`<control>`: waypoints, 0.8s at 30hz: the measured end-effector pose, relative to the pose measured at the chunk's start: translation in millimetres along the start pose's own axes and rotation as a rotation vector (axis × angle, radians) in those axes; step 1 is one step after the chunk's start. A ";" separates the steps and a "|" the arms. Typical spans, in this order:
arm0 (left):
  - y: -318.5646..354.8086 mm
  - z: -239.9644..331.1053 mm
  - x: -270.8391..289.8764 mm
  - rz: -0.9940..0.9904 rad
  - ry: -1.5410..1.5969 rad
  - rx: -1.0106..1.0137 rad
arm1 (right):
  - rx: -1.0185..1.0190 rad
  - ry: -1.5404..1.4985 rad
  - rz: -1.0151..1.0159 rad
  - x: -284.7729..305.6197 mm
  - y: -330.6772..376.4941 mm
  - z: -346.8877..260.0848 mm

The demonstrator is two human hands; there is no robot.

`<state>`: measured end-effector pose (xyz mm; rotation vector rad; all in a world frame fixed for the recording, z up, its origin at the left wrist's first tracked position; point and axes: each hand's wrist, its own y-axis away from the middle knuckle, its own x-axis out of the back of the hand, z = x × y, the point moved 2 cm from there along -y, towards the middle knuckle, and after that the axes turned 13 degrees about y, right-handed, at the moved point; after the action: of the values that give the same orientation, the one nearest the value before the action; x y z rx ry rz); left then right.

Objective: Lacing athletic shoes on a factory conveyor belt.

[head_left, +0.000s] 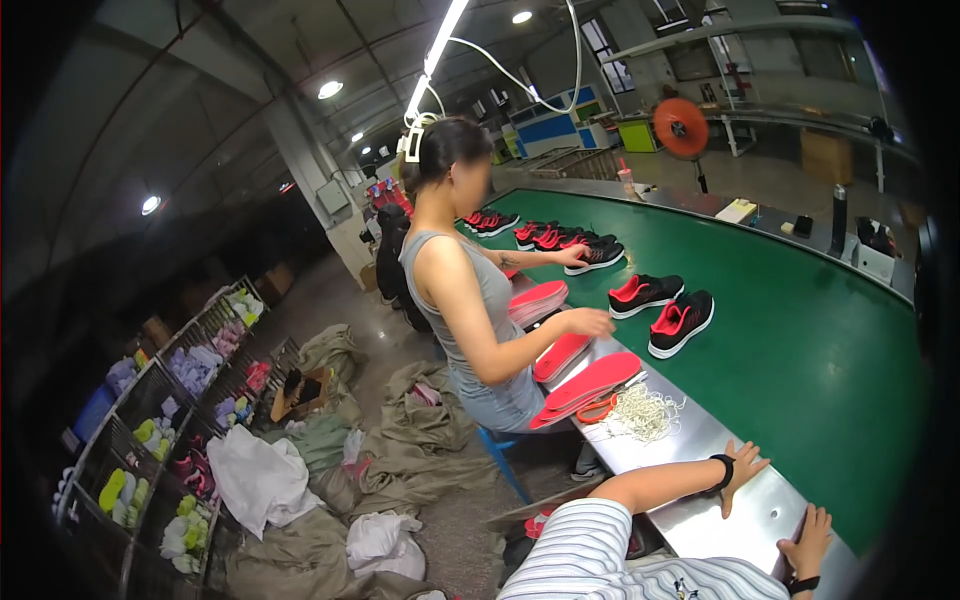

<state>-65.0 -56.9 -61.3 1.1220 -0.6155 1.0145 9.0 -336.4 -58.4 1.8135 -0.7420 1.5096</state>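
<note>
My left hand [745, 468] lies flat on the steel table edge [700, 520], fingers spread, a black band on the wrist. My right hand [810, 540] rests on the same steel surface nearer to me, fingers apart, also with a black wrist band. Neither hand holds anything. My striped sleeve [580, 555] fills the lower edge. Closest to my left hand is a tangle of white laces [645, 410] beside a stack of red insoles [590, 385].
A co-worker in a grey top [470, 300] sits on a blue stool [505, 450], hands on red insoles and a shoe. Black shoes with red lining [680, 322] stand on the green conveyor belt [800, 340]. Sacks and cloth [400, 450] cover the floor; wire racks [170, 440] stand left.
</note>
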 end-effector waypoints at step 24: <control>39.8 -162.6 150.4 0.589 0.264 0.265 | 0.082 0.085 0.033 21.0 7.2 -19.8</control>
<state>-47.1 150.4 24.2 1.0274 -0.6213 1.7624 -5.0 -325.7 -34.4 1.7925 -0.6812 1.6491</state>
